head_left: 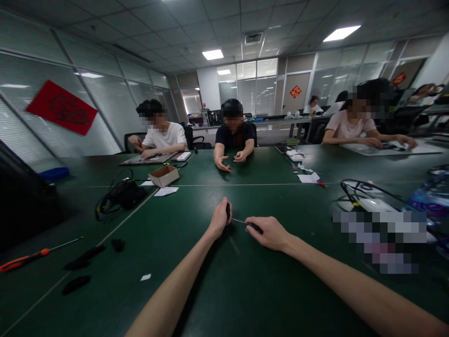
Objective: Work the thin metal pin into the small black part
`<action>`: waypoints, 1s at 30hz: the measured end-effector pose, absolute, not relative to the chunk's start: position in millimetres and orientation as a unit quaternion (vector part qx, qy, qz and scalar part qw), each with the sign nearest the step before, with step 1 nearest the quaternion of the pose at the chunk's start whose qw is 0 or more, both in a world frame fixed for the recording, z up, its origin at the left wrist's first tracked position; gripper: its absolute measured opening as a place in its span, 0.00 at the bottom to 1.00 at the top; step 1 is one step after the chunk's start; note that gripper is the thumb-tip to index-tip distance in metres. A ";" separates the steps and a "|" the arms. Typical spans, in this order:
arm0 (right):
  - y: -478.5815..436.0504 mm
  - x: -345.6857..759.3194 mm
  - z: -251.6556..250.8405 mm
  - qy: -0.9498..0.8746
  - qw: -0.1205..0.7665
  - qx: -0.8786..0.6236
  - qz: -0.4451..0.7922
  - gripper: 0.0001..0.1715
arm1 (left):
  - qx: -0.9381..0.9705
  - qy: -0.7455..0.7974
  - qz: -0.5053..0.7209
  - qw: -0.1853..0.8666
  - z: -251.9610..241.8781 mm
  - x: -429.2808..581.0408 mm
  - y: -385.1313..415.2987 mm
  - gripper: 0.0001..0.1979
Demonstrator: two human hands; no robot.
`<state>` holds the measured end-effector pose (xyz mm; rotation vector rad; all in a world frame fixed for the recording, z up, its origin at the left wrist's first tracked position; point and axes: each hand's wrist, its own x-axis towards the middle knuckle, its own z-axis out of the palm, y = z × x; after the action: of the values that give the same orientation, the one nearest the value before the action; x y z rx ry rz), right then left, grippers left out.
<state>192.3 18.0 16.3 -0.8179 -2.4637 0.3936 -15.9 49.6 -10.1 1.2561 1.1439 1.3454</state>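
Left hand (219, 220): grip clasping a dark piece (228, 211), over the mid counter (224, 290).
Right hand (271, 232): grip closed round a dark-handled tool (256, 228).
Tool axis: I see its thin shaft (239, 221) pointing left toward the dark piece; contact unconfirmed.

a small black object (228, 211), partly hidden, is held almost upright. just to its right, a slim black-handled tool (257, 228) is slightly tilted, its thin metal shaft pointing toward this object.
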 end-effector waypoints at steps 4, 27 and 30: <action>19.8 191.3 12.0 -0.903 0.267 -0.316 0.113 0.17 | 0.513 0.453 0.549 0.480 -10.6 -15.2 49.0 0.25; 19.2 191.7 7.5 -0.912 0.244 -0.322 0.069 0.18 | 0.606 0.525 0.508 0.315 -6.3 -8.8 42.5 0.26; 18.9 191.1 6.0 -0.912 0.237 -0.329 0.062 0.18 | 0.597 0.533 0.515 0.307 -4.9 -7.0 41.7 0.26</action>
<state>191.1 18.9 6.0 -0.9023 -2.4990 0.1697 -7.0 41.7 -4.9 1.5791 1.4086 1.3621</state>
